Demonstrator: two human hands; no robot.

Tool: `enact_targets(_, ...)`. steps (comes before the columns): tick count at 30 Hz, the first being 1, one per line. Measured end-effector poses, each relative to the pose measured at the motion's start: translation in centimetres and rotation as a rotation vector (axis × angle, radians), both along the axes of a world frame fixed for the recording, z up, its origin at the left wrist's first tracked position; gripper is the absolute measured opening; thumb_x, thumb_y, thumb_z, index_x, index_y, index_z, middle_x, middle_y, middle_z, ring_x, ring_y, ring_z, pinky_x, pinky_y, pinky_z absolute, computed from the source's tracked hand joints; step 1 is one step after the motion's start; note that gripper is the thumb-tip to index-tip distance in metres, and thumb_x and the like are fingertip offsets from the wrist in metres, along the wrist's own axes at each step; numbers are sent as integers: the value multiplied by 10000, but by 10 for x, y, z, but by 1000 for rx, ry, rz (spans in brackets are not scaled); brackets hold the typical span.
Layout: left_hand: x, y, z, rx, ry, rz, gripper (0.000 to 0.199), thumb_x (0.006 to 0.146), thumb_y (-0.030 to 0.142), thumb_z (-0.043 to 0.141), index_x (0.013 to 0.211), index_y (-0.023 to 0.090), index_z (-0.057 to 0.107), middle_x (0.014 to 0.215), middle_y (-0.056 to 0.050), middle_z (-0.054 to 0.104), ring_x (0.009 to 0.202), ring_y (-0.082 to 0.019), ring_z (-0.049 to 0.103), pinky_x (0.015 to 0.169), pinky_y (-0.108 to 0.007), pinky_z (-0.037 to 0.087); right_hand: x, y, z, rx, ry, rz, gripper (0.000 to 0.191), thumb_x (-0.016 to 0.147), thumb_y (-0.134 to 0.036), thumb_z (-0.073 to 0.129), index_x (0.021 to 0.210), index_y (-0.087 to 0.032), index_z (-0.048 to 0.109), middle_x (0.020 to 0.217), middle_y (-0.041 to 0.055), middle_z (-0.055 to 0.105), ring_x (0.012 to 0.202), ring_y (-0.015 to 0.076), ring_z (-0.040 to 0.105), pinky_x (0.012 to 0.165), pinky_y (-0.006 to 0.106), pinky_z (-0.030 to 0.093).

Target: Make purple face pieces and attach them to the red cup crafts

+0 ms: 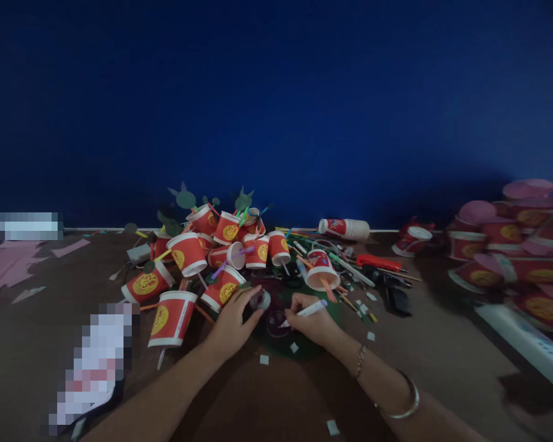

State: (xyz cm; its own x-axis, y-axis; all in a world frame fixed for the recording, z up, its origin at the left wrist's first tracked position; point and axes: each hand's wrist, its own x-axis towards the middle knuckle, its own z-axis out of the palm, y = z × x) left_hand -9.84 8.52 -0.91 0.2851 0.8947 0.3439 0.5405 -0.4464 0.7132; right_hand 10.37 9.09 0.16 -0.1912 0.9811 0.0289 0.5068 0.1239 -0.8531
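Observation:
My right hand (311, 316) pinches a white marker (314, 307) with a pale violet end, its tip on a dark round disc (276, 324). Light lines show on the disc, which lies on a dark green round surface (299, 351). The thumb and fingers of my left hand (236, 316) curve around a small round roll-like object (260, 299) just above the disc; its exact kind is unclear. Small white paper squares (264, 360) lie near both hands. Left of my left hand, a red-and-white paper cup (172, 319) rests tilted with a straw through it.
Red paper cups (230, 227) with straws pile up ahead. Nested cups (343, 229), a red-handled tool (380, 263) and black scissors-like items lie to the right. Further right are cups with pink discs (477, 213) and a white power strip (525, 344). Pink paper (4, 267) lies left.

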Motion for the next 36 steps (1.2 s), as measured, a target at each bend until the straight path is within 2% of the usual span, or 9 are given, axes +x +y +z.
enact_targets(17, -1, 0, 0, 10, 18, 9, 393, 834, 272, 517, 1222, 213, 490, 1172, -90, 574, 1113, -224, 508, 964, -426, 404, 0, 1, 1, -66, 46, -47, 202, 660, -218, 502, 507, -219, 371, 399, -62, 454, 372, 88, 412, 381, 191, 264)
enact_targets(36, 0, 0, 1, -1, 26, 5, 391, 837, 265, 517, 1223, 216, 484, 1177, -95, 565, 1113, -226, 504, 958, -433, 406, 0, 0, 2, -69, 50, -47, 199, 648, -206, 510, 503, -218, 375, 394, -63, 463, 375, 90, 422, 387, 188, 279)
